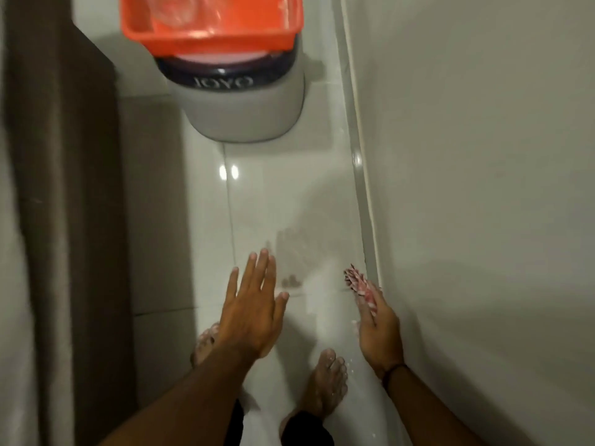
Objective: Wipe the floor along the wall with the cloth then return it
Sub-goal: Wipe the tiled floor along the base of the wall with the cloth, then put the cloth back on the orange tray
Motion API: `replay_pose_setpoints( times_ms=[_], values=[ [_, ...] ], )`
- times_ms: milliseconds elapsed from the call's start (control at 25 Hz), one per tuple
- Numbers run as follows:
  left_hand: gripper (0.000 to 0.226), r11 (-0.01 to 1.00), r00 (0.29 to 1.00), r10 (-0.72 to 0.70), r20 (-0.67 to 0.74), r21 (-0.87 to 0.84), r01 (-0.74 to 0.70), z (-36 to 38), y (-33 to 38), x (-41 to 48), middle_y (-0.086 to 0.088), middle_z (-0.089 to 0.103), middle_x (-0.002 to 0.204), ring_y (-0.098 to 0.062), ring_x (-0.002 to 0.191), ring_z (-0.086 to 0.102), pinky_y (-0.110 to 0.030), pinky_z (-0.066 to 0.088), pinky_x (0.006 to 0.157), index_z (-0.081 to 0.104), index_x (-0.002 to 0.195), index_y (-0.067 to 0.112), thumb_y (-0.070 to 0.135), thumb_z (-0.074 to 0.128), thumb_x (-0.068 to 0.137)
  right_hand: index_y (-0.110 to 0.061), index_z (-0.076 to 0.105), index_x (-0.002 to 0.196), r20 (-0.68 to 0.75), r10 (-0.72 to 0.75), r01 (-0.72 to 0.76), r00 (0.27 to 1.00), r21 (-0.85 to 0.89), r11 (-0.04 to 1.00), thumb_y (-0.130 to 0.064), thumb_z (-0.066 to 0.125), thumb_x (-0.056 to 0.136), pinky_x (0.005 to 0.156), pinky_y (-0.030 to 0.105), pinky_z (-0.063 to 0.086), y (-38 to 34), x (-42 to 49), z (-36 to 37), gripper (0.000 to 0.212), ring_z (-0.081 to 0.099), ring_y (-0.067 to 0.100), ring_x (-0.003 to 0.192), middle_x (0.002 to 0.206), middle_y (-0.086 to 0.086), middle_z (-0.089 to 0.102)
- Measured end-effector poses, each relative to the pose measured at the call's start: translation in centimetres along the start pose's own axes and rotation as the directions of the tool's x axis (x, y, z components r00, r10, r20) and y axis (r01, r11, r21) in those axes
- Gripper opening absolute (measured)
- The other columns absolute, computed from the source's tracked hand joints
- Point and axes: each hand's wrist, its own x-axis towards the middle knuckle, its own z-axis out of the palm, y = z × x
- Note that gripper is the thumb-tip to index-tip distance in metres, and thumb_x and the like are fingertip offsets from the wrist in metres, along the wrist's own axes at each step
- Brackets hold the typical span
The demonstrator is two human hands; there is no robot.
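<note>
Cloth (360,286), patterned red and white, is held in the right hand (376,329) just beside the skirting strip (365,226) at the foot of the wall (483,188). The fingers of that hand are closed loosely around it, and its frayed end pokes forward past the fingertips. Whether the cloth touches the floor (289,204) cannot be told. A thin dark band (394,370) is worn at the right wrist.

Nearest the camera, two bare feet are seen on the glossy white tiles: the right foot (326,384) between the two forearms, the left foot (204,346) partly hidden under the left arm. White specks are scattered on both feet and on the tiles around them.

The left hand (254,307) is held out flat with the fingers spread and nothing in it, palm down above the floor, well apart from the cloth. A faint dark smudge (291,281) is seen on the tile between the two hands.

Along the left edge, a brown curtain (61,188) hangs down to the floor.

Farther off, a grey bin (244,114) with a dark band bearing white lettering stands on the floor near the wall. An orange basket (212,24) is set on top of it, with clear plastic inside.
</note>
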Motion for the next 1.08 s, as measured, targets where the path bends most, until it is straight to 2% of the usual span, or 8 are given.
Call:
replay_pose_setpoints(
  times_ms=[120,200,400,560,680,840,960,1080],
  values=[
    [0.079,0.999,0.997,-0.029,-0.069,-0.017,0.028,-7.5,1.5,0.5,0.003,-0.011,0.185,-0.016,0.169,-0.020,-0.043,-0.011,0.137,-0.002,0.177,0.021,0.060,0.000,0.108,-0.023,0.046,0.153,0.022,-0.084,0.082,0.996,0.074,0.994,-0.025,0.053,0.106,0.092,0.003,0.045,-11.1,1.0,-2.0,0.048,0.051,0.019,0.139,0.155,0.001,0.052],
    [0.080,0.999,0.992,-0.055,-0.118,-0.003,0.055,-13.1,1.9,3.1,0.002,-0.014,0.186,-0.017,0.169,-0.022,-0.044,-0.013,0.137,-0.007,0.176,0.023,0.061,-0.005,0.106,-0.026,0.044,0.154,0.028,-0.178,0.174,0.984,0.105,0.979,-0.029,0.052,0.105,0.081,-0.003,0.044,-19.3,3.1,-2.6,0.050,0.052,0.019,0.138,0.157,0.000,0.050],
    [0.077,0.998,0.960,-0.037,-0.277,-0.056,0.023,-24.3,0.6,14.0,-0.005,0.000,0.188,-0.024,0.174,-0.005,-0.053,0.001,0.141,0.007,0.177,0.015,0.053,0.009,0.110,-0.025,0.047,0.151,-0.023,-0.375,0.374,0.927,0.160,0.914,-0.030,0.050,0.107,0.089,0.015,0.056,-37.6,11.6,-0.7,0.044,0.062,0.020,0.126,0.142,-0.001,0.061],
    [0.071,0.997,0.950,-0.020,-0.313,-0.073,-0.003,-29.2,-2.2,24.2,-0.008,0.009,0.187,-0.027,0.174,0.004,-0.057,0.007,0.140,0.014,0.176,0.013,0.046,0.024,0.114,-0.020,0.046,0.153,-0.047,-0.431,0.434,0.901,0.105,0.895,-0.028,0.050,0.109,0.108,0.033,0.052,-48.0,21.4,3.7,0.045,0.058,0.019,0.133,0.149,0.006,0.058],
    [0.072,0.997,0.968,-0.007,-0.252,-0.078,-0.013,-30.2,-5.3,30.0,-0.012,0.014,0.186,-0.029,0.174,0.009,-0.056,0.005,0.140,0.022,0.175,0.011,0.046,0.026,0.112,-0.018,0.046,0.152,-0.097,-0.449,0.444,0.888,-0.076,0.893,-0.021,0.053,0.107,0.115,0.036,0.041,-52.1,29.1,7.9,0.046,0.050,0.017,0.138,0.154,0.005,0.053],
    [0.070,0.999,0.949,0.027,-0.314,-0.018,-0.035,-28.9,-5.9,29.0,-0.016,0.028,0.181,-0.032,0.170,0.021,-0.053,0.007,0.139,0.037,0.170,0.006,0.044,0.031,0.112,-0.014,0.025,0.162,0.022,-0.482,0.443,0.876,-0.431,0.786,-0.012,0.046,0.107,0.128,0.053,0.020,-50.0,32.3,9.9,0.059,0.012,0.029,0.159,0.171,0.008,0.024],
    [0.070,1.000,0.947,0.029,-0.320,-0.002,-0.031,-28.0,-6.7,29.3,-0.015,0.031,0.181,-0.031,0.170,0.021,-0.053,0.008,0.140,0.038,0.169,0.007,0.047,0.029,0.113,-0.015,0.000,0.164,0.186,-0.433,0.443,0.882,-0.641,0.627,-0.035,0.037,0.110,0.130,0.054,-0.001,-47.6,33.5,11.8,0.068,-0.013,0.030,0.158,0.174,0.008,-0.003],
    [0.071,1.000,0.956,0.018,-0.293,0.006,-0.017,-28.3,-6.5,29.7,-0.016,0.034,0.179,-0.032,0.169,0.024,-0.056,0.010,0.137,0.040,0.169,0.006,0.048,0.028,0.113,-0.014,-0.012,0.162,0.258,-0.407,0.460,0.876,-0.699,0.547,-0.059,0.026,0.105,0.125,0.050,-0.013,-47.2,34.3,11.8,0.082,-0.019,0.034,0.157,0.173,0.011,-0.015]
  ],
)
